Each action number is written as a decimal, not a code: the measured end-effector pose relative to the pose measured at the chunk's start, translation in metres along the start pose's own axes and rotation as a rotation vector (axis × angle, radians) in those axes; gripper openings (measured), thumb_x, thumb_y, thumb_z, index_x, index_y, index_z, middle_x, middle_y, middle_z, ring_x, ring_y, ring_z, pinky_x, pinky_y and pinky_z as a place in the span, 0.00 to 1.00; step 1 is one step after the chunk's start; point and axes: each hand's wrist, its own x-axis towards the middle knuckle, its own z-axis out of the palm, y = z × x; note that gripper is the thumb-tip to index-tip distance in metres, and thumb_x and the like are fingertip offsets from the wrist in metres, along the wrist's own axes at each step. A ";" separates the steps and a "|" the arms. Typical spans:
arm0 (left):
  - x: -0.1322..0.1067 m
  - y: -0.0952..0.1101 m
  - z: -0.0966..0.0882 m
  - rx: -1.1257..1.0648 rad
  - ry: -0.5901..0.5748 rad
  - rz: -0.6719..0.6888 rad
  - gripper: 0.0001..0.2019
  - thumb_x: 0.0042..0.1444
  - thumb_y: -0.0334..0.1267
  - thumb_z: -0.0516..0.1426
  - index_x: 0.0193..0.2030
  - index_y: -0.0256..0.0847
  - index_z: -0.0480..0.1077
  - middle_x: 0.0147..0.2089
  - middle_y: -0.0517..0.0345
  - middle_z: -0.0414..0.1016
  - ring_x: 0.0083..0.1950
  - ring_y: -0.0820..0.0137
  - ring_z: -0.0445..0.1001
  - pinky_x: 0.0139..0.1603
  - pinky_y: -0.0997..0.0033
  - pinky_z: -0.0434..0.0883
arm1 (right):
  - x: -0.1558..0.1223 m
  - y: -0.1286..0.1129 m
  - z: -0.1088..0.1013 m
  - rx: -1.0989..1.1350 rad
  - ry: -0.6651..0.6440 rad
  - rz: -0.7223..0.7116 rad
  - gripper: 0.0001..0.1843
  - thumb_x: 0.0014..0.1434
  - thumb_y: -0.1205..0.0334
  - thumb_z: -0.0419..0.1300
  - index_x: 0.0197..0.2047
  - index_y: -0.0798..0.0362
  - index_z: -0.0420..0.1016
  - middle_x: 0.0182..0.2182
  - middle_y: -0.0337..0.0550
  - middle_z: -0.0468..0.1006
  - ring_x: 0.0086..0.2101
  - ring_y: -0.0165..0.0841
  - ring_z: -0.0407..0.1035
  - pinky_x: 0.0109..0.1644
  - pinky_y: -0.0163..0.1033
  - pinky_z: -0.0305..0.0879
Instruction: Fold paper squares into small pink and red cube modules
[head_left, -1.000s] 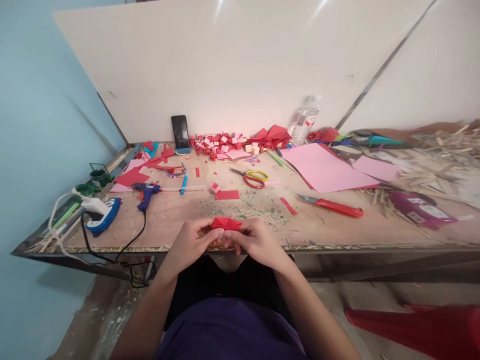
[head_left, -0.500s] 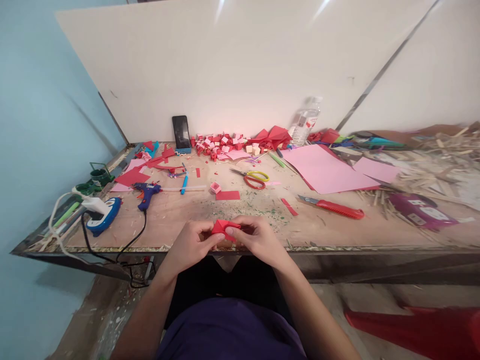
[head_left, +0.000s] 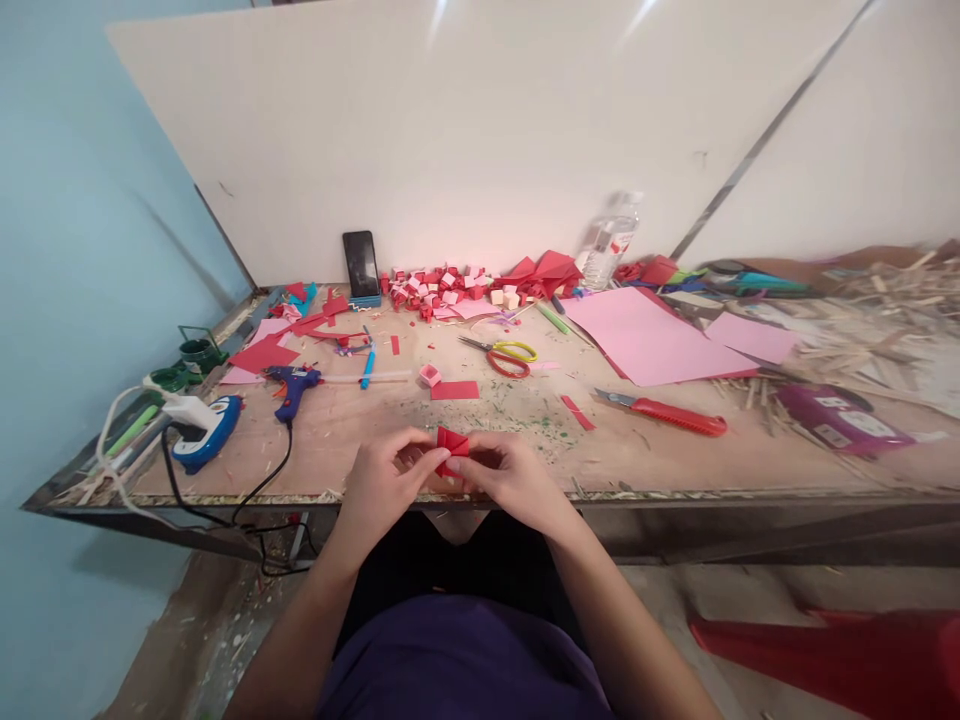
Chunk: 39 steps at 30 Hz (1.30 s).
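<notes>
At the near edge of the wooden table (head_left: pixel 360 425), both hands pinch a small folded red paper piece (head_left: pixel 452 446). My left hand (head_left: pixel 384 482) grips it from the left and my right hand (head_left: pixel 512 478) from the right, fingertips meeting on it. The piece looks folded up into a small compact shape. A flat red paper rectangle (head_left: pixel 454 390) and a tiny pink paper box (head_left: pixel 429 375) lie just beyond my hands.
Scissors (head_left: pixel 504 354), a red utility knife (head_left: pixel 667 411), a blue glue gun (head_left: pixel 294 385) with its black cord, pink sheets (head_left: pixel 651 338), a phone (head_left: pixel 361 265), a water bottle (head_left: pixel 609 243), and a pile of small red and pink boxes (head_left: pixel 442 288). Wood splinters (head_left: pixel 874 330) cover the right.
The red paper piece went from a wide flat shape to a smaller, more folded one between my fingers. My hands stayed at the table's near edge.
</notes>
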 end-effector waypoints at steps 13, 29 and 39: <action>0.003 -0.006 -0.007 -0.273 -0.064 -0.025 0.10 0.62 0.42 0.60 0.35 0.38 0.76 0.35 0.56 0.80 0.37 0.67 0.78 0.39 0.73 0.73 | 0.000 0.002 -0.002 0.105 0.088 0.050 0.14 0.62 0.52 0.65 0.31 0.53 0.77 0.20 0.38 0.76 0.21 0.30 0.66 0.25 0.34 0.60; 0.005 -0.001 -0.010 -0.310 -0.053 -0.093 0.14 0.60 0.46 0.62 0.46 0.39 0.78 0.38 0.54 0.83 0.37 0.66 0.81 0.40 0.71 0.76 | 0.000 0.000 -0.001 0.202 0.156 0.049 0.13 0.60 0.52 0.67 0.36 0.54 0.81 0.23 0.37 0.74 0.19 0.27 0.62 0.22 0.34 0.59; 0.004 -0.008 -0.007 -0.300 0.000 -0.060 0.07 0.57 0.40 0.64 0.37 0.38 0.79 0.36 0.54 0.84 0.38 0.65 0.82 0.41 0.70 0.77 | -0.001 -0.004 0.000 0.146 0.044 0.037 0.14 0.61 0.51 0.67 0.42 0.54 0.81 0.26 0.38 0.77 0.21 0.27 0.63 0.24 0.32 0.60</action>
